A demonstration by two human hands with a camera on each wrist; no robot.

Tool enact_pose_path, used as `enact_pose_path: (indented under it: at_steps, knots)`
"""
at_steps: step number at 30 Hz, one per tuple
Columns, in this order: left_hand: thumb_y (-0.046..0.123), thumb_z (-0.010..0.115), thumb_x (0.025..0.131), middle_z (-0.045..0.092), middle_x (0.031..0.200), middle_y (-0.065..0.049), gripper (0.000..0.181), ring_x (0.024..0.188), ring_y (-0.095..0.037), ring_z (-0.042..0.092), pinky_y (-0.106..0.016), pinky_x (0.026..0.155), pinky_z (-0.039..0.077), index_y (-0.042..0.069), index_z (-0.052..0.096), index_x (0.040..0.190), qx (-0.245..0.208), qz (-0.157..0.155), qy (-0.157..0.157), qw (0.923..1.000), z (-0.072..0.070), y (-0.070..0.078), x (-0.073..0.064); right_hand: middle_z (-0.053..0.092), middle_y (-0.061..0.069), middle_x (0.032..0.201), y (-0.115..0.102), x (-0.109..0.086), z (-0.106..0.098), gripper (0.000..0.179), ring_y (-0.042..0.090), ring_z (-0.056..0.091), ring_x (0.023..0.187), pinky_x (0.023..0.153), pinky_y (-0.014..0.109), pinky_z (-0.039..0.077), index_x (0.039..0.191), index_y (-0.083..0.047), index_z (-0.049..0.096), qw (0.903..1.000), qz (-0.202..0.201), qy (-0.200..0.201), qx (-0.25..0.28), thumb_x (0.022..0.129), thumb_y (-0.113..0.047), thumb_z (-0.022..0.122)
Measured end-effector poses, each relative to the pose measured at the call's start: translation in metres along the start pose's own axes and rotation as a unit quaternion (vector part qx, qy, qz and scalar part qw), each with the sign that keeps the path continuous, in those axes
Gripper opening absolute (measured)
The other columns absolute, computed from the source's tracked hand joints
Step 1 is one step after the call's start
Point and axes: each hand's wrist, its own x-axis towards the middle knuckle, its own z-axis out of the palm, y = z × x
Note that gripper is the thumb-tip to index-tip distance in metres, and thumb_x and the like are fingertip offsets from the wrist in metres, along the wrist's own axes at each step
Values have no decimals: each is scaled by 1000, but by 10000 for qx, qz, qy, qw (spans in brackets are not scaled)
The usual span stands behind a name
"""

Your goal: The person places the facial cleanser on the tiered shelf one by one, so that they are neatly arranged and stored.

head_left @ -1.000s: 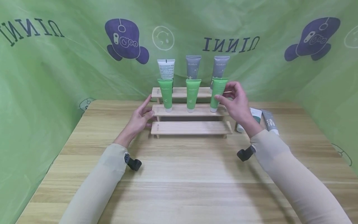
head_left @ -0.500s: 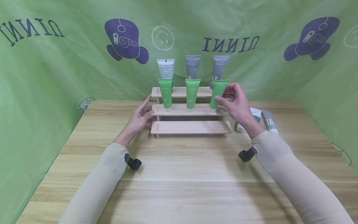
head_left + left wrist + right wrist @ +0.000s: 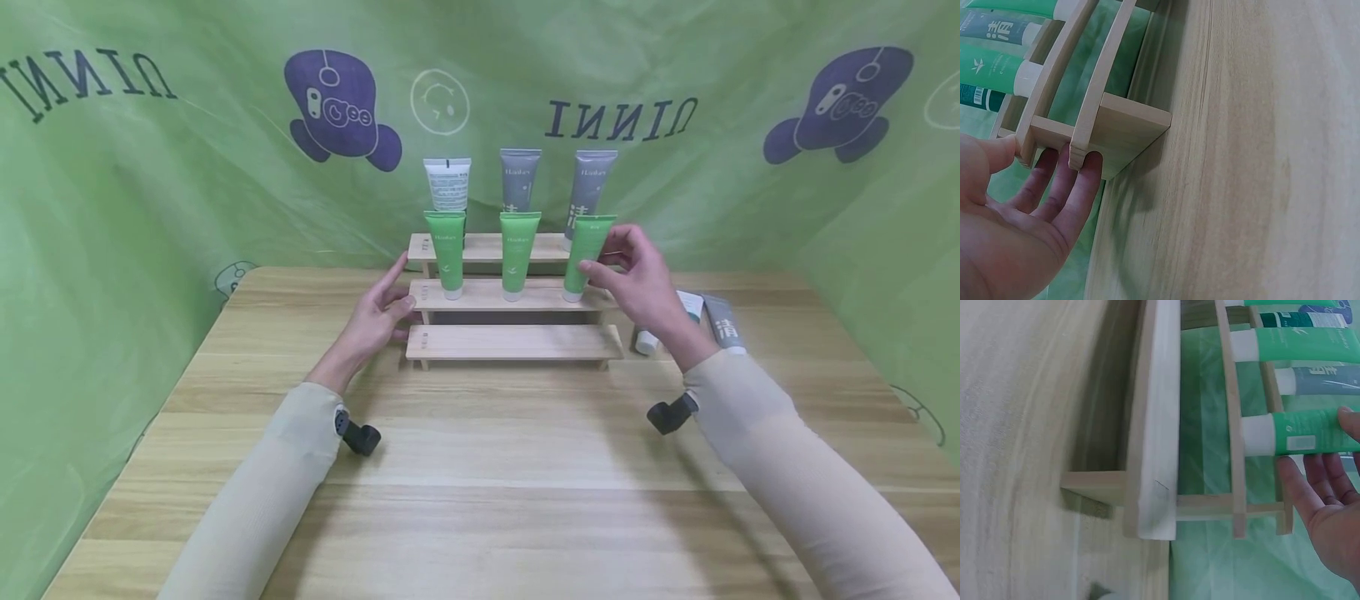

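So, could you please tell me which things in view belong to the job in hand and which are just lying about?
In the job, it seems:
green tube, held by the right grip
wooden rack, held by the left grip
five other tubes standing on the rack

Apart from it:
grey tube and white tube lying on the tabletop, perhaps for later
green backdrop

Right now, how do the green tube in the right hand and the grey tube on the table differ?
Pose: the green tube is near upright, cap down; the grey tube lies down.
Contact: the right hand pinches the green tube; no hand grips the grey tube.
Place: the green tube is at the middle shelf, the grey tube on the table.
Shared: white caps.
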Motion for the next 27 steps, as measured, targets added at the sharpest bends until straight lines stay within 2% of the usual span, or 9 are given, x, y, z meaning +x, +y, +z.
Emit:
enact_pose_path:
  at_steps: [11,20,27]
  knots:
    - [5,47,105,44,147,-25,72,117,-40,57,-53,89,58,43,19,159,31,23,-6,10000,1,0,0,57,15,123,-2,-4,-24,46,16,64,103,86,35,60,133,2,48,9989,41,-461,-78,95,-9,71]
    - [5,47,105,43,148,-25,72,121,-43,55,-50,88,59,47,19,158,76,-31,8,10000,2,0,-1,56,19,127,-4,-16,-47,48,16,66,101,83,36,61,136,1,48,9971,394,-559,-342,96,-14,71]
    - [6,46,105,43,148,-24,73,121,-42,56,-50,89,59,46,17,159,118,-44,17,9999,1,-1,0,63,9,120,-1,-26,-65,44,14,68,99,80,35,62,133,-1,52,9960,584,-525,-432,96,-16,71]
